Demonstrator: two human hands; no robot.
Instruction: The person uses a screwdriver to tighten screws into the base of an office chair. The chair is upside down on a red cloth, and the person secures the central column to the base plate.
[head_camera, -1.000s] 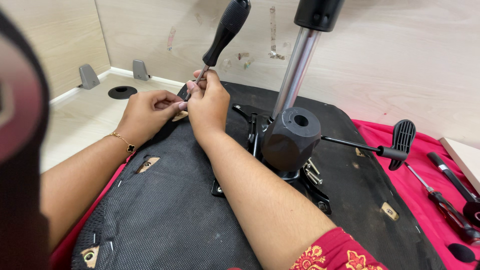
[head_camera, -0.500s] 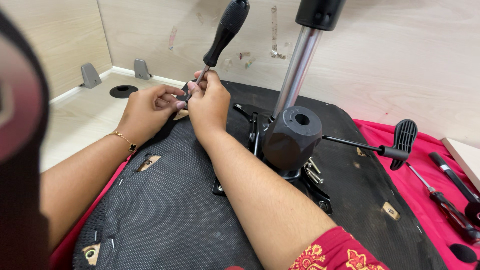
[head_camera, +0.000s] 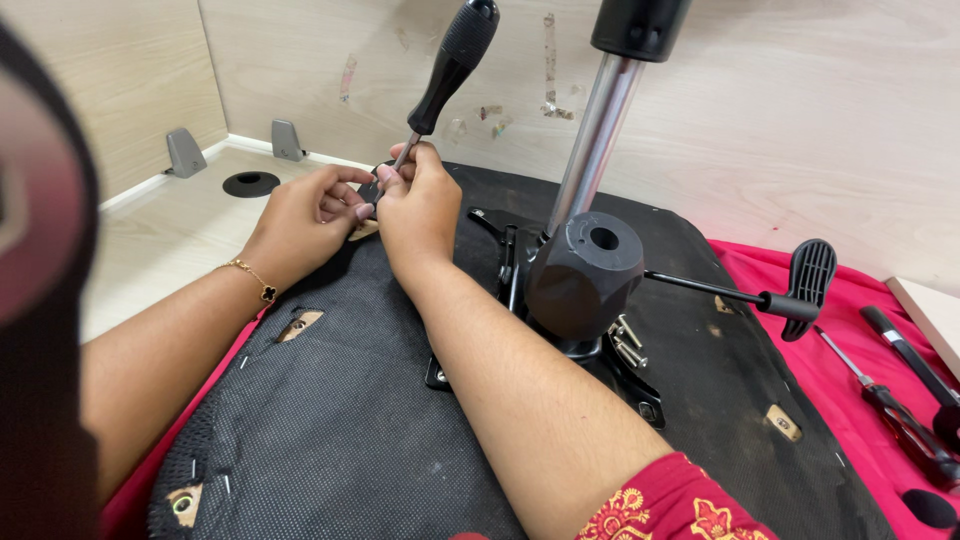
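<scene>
Both hands at the far edge of the upturned chair seat (head_camera: 330, 420); black mesh underside faces up, lying on a red cloth (head_camera: 850, 330) over the tabletop (head_camera: 170, 240).

Right hand (head_camera: 420, 205): fingers curled shut around the lower shaft of the screwdriver (head_camera: 450, 65); black handle sticks up and tilts to the right, tip hidden behind the fingers, so can't tell exactly what it bears on.

Left hand (head_camera: 305, 215): just beside the right one, fingertips touching it near the shaft; fingers bent in and pinched close at the tip area; probably steadying a small part there, but the view is too tight to tell; gold bracelet (head_camera: 250, 275) on the wrist.

Seat hardware: black metal plate (head_camera: 520, 260) in the middle of the seat; big black knob-like housing (head_camera: 585, 270) on it, with a chrome column (head_camera: 595, 140) rising out of frame; thin lever with a black paddle handle (head_camera: 805, 285) runs off to the right; a few loose screws (head_camera: 625, 340) lying at the base of the housing.

On the cloth at the right edge: two more screwdrivers (head_camera: 900, 410), well apart from the hands.

Far left on the tabletop: round cable hole (head_camera: 250, 183) and two grey brackets (head_camera: 185, 152) against the wood panel wall.
</scene>
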